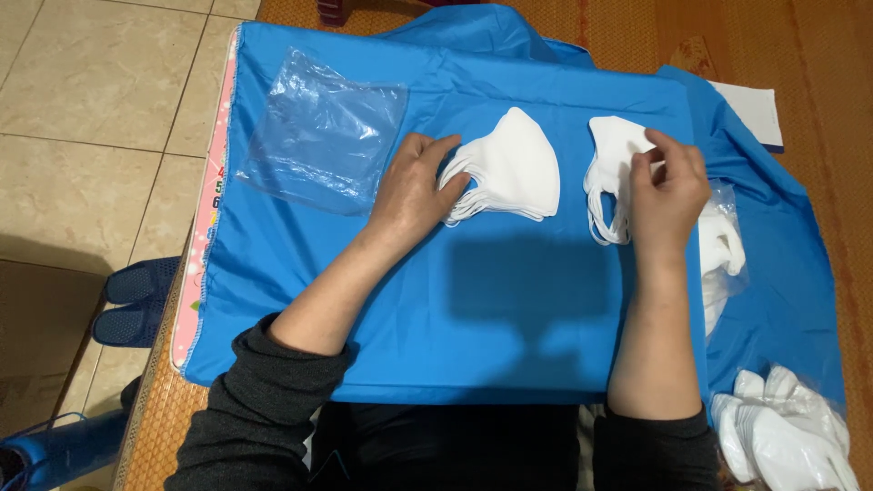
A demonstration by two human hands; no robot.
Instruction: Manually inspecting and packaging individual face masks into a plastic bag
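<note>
Right, nearest the camera, at the lower right edge, lies a heap of white moulded fabric masks in clear wrap (787,436), well apart from both hands. A little further, just beside the right wrist, sits a crinkled clear plastic bag with more white masks inside (725,255). Everything rests on a bright blue cloth (509,318) spread over the table. Now the hands: the left hand (414,191) lies flat, palm down, fingers spread wide over the edge of a fanned stack of white folded masks (509,168), pressing on it rather than clutching it. The right hand (668,186) is bent at the wrist, its grip narrow, thumb and fingertips pinched on a smaller pile of white masks with ear loops (611,173). Both forearms reach forward in dark grey sleeves. Further off, to the upper left, an empty clear plastic bag (323,132) lies flat on the cloth, untouched.
</note>
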